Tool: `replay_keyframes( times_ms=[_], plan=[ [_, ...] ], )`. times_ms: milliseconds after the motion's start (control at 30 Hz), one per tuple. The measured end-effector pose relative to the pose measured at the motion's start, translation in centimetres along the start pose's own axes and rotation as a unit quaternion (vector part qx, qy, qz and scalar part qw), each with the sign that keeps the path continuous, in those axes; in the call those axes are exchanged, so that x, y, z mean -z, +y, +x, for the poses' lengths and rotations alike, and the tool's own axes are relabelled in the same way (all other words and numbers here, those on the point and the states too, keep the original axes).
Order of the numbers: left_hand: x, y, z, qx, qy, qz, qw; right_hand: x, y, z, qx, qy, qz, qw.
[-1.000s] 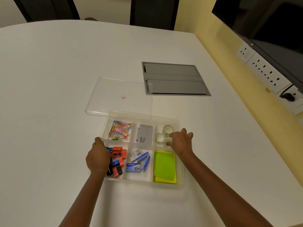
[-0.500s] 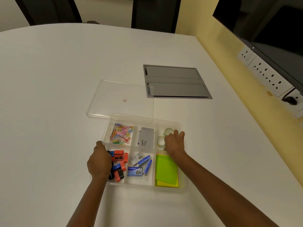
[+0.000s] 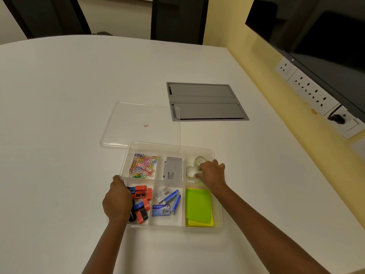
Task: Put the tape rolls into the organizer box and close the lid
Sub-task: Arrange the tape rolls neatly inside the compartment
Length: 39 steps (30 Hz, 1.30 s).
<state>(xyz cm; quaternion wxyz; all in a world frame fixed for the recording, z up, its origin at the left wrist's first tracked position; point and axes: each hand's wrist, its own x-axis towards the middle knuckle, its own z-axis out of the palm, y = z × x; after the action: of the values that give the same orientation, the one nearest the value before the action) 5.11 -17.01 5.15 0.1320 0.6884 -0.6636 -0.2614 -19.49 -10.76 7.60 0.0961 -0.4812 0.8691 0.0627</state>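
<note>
A clear organizer box [image 3: 216,227] with several compartments lies open on the white table. Two clear tape rolls [image 3: 198,160] [image 3: 190,171] sit in its back right compartment. My right hand [image 3: 211,172] is in that compartment, its curled fingers touching the rolls; whether it grips one is hidden. My left hand [image 3: 117,200] holds the box's left rim. The clear lid [image 3: 138,125] lies flat on the table behind the box, partly under its back edge.
Other compartments hold coloured paper clips [image 3: 143,166], a grey Camlin box [image 3: 173,170], red and blue sharpeners [image 3: 141,202], staple boxes [image 3: 166,202] and green sticky notes [image 3: 198,206]. A grey cable hatch [image 3: 205,101] is set in the table behind. Wall sockets [image 3: 312,91] line the right.
My right hand stayed in the tape compartment, shifting slightly over the rolls. The left hand kept its hold on the box's rim. The camera view moved a little.
</note>
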Motion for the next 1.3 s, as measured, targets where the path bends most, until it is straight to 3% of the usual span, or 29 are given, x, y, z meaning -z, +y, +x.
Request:
replay_keyframes(
  times_ms=[167, 1300],
  plan=[
    [0.0, 0.0, 0.0, -0.006, 0.004, -0.007, 1.000, 0.8, 1.7, 0.3, -0.021, 0.086, 0.033, 0.995],
    [0.3, 0.1, -0.2, -0.006, -0.002, 0.005, 1.000, -0.1, 0.5, 3.9, 0.087, -0.019, -0.142, 0.986]
  ],
)
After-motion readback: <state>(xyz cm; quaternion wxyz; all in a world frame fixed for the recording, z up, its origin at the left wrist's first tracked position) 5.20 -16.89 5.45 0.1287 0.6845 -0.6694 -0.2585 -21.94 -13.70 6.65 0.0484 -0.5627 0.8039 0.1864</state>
